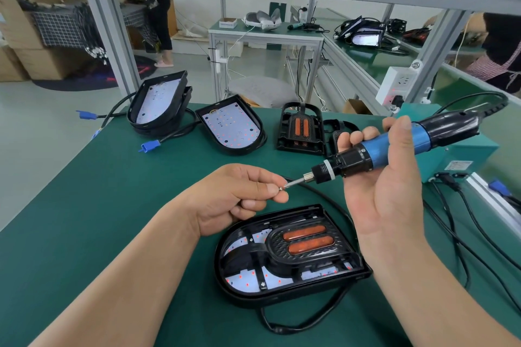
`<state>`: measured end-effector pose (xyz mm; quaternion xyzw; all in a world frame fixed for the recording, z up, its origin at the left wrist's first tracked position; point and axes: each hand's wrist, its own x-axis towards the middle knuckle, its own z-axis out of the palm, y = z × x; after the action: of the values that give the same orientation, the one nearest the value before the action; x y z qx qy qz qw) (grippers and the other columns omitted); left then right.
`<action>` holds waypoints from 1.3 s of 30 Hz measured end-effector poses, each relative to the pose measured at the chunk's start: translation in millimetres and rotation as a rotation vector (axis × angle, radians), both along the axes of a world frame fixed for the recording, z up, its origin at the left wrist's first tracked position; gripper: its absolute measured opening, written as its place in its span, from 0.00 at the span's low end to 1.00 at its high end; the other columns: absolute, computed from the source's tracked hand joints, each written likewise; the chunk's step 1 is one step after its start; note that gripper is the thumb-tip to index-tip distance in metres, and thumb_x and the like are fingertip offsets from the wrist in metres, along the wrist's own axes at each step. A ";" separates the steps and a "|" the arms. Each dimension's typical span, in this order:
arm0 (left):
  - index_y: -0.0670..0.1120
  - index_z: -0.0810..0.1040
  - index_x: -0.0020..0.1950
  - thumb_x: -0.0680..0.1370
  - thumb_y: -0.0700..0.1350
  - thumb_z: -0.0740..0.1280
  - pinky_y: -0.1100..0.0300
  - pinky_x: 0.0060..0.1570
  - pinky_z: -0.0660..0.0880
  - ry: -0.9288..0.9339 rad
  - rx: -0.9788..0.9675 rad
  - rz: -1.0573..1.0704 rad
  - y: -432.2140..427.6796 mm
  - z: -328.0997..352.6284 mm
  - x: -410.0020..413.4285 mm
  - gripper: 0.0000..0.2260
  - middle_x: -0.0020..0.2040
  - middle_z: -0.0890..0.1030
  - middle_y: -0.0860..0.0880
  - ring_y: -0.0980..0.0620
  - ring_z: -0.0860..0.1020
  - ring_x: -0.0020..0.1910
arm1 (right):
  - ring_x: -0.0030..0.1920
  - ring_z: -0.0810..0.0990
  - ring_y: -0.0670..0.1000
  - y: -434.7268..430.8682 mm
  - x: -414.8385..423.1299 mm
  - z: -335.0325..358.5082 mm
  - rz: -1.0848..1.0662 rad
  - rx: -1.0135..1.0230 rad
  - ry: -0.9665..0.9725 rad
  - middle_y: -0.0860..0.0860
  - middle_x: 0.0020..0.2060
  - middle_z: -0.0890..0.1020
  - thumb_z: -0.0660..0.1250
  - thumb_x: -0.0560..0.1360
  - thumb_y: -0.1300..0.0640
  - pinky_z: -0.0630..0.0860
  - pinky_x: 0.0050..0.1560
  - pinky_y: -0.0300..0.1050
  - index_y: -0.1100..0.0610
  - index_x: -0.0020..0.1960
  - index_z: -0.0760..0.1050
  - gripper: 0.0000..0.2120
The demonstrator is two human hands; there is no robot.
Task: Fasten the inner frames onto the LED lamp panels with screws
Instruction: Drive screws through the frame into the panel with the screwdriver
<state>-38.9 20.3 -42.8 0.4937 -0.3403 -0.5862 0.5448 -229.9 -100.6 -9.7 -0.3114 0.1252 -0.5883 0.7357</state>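
Observation:
A black LED lamp panel (284,289) lies on the green table in front of me, with a black inner frame (298,255) carrying two orange lenses seated in it. Above the panel my right hand (386,186) grips a blue and black electric screwdriver (394,146), its bit pointing left. My left hand (239,197) pinches a small screw (281,188) at the bit's tip. A seated screw (263,285) shows near the frame's lower edge.
Further back lie a bare LED panel (229,127), a stack of panels (159,104) with blue connectors (148,146), and loose inner frames (300,129). A teal control box (462,149) and cables (462,234) occupy the right. People stand behind the bench.

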 end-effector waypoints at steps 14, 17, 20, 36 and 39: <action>0.42 0.87 0.50 0.75 0.36 0.72 0.71 0.21 0.59 0.002 -0.034 -0.027 0.2 -2.4 -0.2 0.07 0.46 0.86 0.40 0.59 0.59 0.25 | 0.43 0.80 0.52 2.9 1.3 1.0 0.015 -0.075 0.078 0.51 0.42 0.77 0.67 0.86 0.50 0.80 0.62 0.52 0.55 0.59 0.71 0.09; 0.43 0.88 0.48 0.74 0.35 0.73 0.70 0.21 0.59 0.013 -0.033 -0.003 -0.4 -4.1 -0.6 0.07 0.46 0.86 0.39 0.59 0.60 0.24 | 0.45 0.79 0.52 5.6 1.5 3.2 0.005 -0.108 0.099 0.51 0.43 0.77 0.65 0.86 0.50 0.80 0.63 0.53 0.55 0.58 0.72 0.09; 0.43 0.88 0.47 0.74 0.34 0.73 0.70 0.22 0.60 0.007 -0.047 0.032 -0.4 -4.4 0.3 0.07 0.47 0.87 0.38 0.59 0.60 0.24 | 0.46 0.80 0.52 7.5 1.0 4.7 0.037 -0.129 0.095 0.52 0.44 0.78 0.66 0.86 0.51 0.80 0.66 0.54 0.54 0.57 0.73 0.07; 0.38 0.85 0.56 0.79 0.45 0.73 0.70 0.24 0.61 0.002 -0.062 0.045 1.2 -3.1 3.8 0.11 0.45 0.84 0.42 0.59 0.63 0.27 | 0.45 0.80 0.54 -5.7 1.9 -4.6 0.038 0.118 -0.023 0.53 0.42 0.79 0.72 0.82 0.51 0.82 0.63 0.57 0.58 0.60 0.72 0.15; 0.42 0.87 0.49 0.78 0.48 0.73 0.69 0.22 0.58 -0.031 0.000 0.091 3.2 -0.6 9.1 0.09 0.38 0.79 0.47 0.59 0.62 0.25 | 0.45 0.80 0.54 -7.4 0.1 -3.3 0.026 0.117 -0.018 0.53 0.42 0.78 0.71 0.83 0.51 0.82 0.64 0.57 0.58 0.59 0.72 0.13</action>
<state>-29.8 23.5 -43.4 0.5175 -0.3258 -0.5530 0.5658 -229.8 -108.0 -12.9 -0.2640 0.1487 -0.5732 0.7614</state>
